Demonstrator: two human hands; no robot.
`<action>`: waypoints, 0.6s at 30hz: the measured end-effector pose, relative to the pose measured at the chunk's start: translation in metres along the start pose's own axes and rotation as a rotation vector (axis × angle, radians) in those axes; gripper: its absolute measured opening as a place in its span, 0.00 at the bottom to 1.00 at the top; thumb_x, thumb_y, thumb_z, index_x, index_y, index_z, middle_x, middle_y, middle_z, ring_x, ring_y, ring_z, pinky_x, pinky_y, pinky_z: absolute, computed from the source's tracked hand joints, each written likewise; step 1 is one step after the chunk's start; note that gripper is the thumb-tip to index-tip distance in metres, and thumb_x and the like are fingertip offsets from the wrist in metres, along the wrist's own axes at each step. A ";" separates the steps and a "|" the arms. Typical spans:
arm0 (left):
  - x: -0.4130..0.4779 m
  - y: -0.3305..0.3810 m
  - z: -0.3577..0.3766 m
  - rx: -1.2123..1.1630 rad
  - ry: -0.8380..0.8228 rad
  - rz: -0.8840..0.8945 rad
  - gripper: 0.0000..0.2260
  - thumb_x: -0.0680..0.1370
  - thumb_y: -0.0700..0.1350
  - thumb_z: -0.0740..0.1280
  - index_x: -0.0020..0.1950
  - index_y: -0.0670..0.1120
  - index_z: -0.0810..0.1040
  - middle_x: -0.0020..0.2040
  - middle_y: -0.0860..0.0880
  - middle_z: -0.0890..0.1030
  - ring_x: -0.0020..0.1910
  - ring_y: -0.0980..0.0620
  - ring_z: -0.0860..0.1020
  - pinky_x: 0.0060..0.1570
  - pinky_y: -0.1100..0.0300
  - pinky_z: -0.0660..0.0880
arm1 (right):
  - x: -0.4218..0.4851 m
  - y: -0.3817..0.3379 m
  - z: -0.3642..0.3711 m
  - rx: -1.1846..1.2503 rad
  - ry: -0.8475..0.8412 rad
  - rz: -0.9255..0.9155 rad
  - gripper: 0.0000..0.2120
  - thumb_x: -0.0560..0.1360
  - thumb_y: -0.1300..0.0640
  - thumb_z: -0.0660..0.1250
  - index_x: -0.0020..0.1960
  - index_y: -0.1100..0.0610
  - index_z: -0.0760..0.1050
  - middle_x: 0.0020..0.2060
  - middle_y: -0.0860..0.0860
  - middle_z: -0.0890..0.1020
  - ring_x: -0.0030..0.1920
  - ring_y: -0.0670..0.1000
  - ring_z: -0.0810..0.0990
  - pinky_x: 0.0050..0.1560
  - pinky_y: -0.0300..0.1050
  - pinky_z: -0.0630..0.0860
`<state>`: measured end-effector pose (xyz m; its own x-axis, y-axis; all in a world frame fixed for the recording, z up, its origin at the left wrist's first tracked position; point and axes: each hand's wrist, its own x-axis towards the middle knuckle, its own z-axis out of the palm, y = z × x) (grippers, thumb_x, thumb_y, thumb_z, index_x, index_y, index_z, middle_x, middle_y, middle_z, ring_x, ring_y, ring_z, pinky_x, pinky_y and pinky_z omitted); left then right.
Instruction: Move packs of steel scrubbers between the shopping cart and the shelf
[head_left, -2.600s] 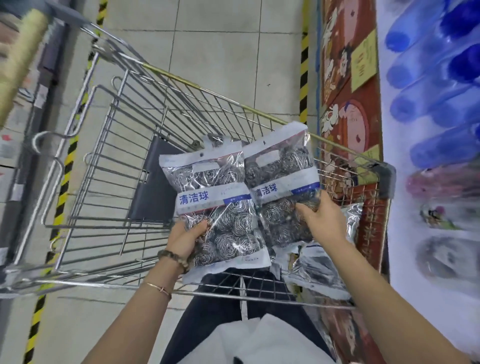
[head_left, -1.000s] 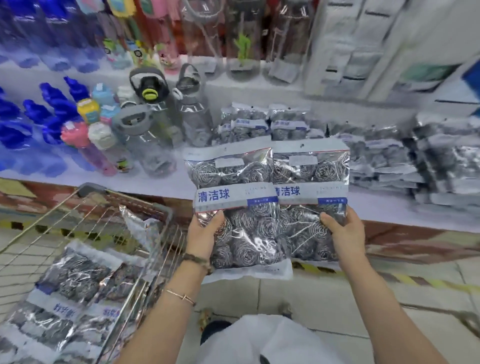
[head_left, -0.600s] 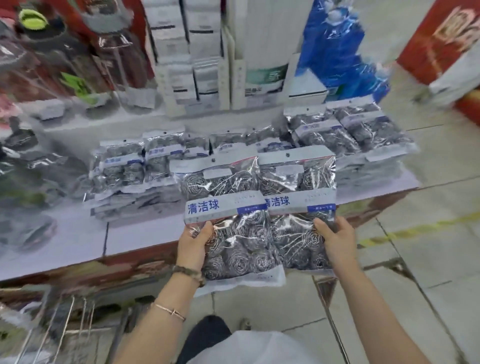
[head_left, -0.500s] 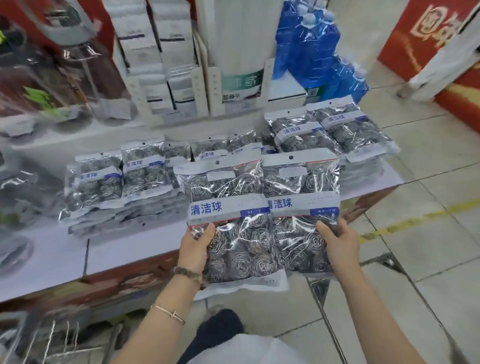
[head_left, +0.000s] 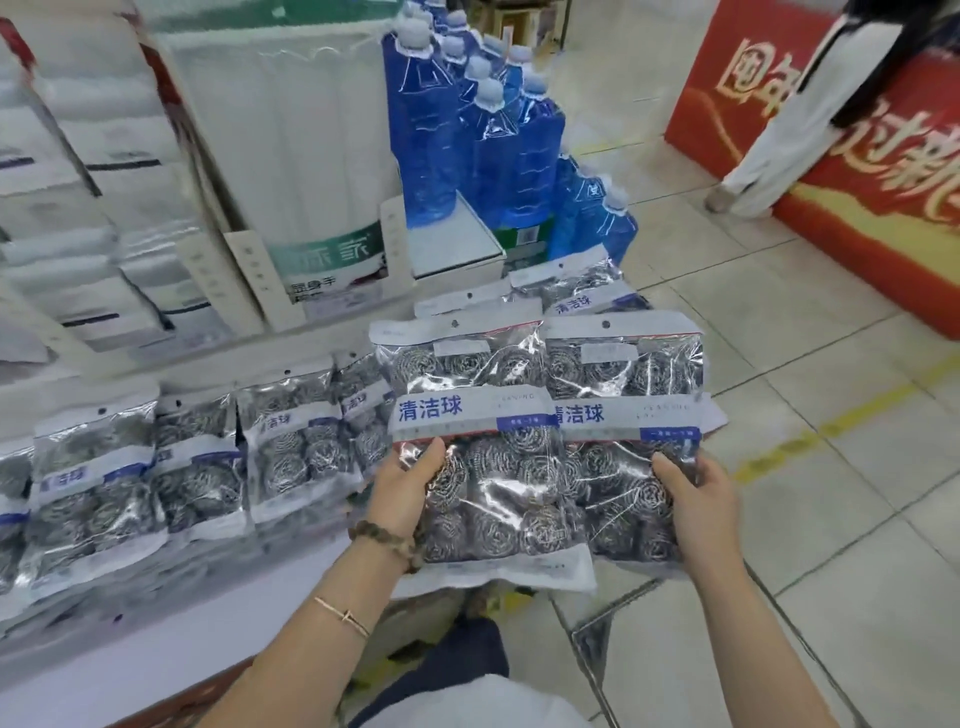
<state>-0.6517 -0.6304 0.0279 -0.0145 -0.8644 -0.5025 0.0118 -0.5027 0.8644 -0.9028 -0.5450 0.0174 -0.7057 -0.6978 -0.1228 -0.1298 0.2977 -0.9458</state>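
The left grip holds the left pack near its bottom, thumb on the front. The right grip holds the right pack the same way. Both packs stand up side by side in the air, in front of the shelf. Other packs lie on the shelf. Blue bottles stand behind.

glossy clear plastic packs hold coiled shiny steel scrubbers; smooth, glazed floor tiles.

Saw left pack and right pack of steel scrubbers held upright, edges overlapping; other packs stacked on shelf
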 end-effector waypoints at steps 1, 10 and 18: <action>0.013 0.006 0.010 -0.014 -0.005 -0.003 0.17 0.75 0.52 0.66 0.63 0.53 0.70 0.56 0.52 0.73 0.57 0.52 0.70 0.58 0.55 0.64 | 0.017 -0.004 0.000 -0.007 0.006 -0.004 0.08 0.75 0.58 0.68 0.54 0.55 0.78 0.44 0.52 0.81 0.46 0.55 0.78 0.49 0.49 0.73; 0.084 0.043 0.073 -0.037 0.089 -0.061 0.24 0.74 0.56 0.67 0.68 0.50 0.69 0.65 0.49 0.72 0.61 0.49 0.70 0.65 0.48 0.64 | 0.134 -0.035 0.001 -0.021 -0.051 -0.032 0.04 0.75 0.61 0.68 0.49 0.57 0.77 0.38 0.52 0.79 0.38 0.50 0.75 0.38 0.42 0.70; 0.110 0.055 0.119 -0.060 0.222 -0.082 0.26 0.75 0.54 0.66 0.70 0.49 0.64 0.66 0.48 0.70 0.66 0.46 0.67 0.65 0.49 0.63 | 0.235 -0.061 -0.003 0.016 -0.118 0.025 0.03 0.73 0.61 0.70 0.43 0.56 0.77 0.35 0.51 0.79 0.37 0.51 0.76 0.43 0.45 0.71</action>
<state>-0.7713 -0.7525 0.0222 0.2022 -0.7979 -0.5679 0.0786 -0.5648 0.8215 -1.0630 -0.7250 0.0468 -0.6215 -0.7625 -0.1799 -0.1018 0.3064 -0.9465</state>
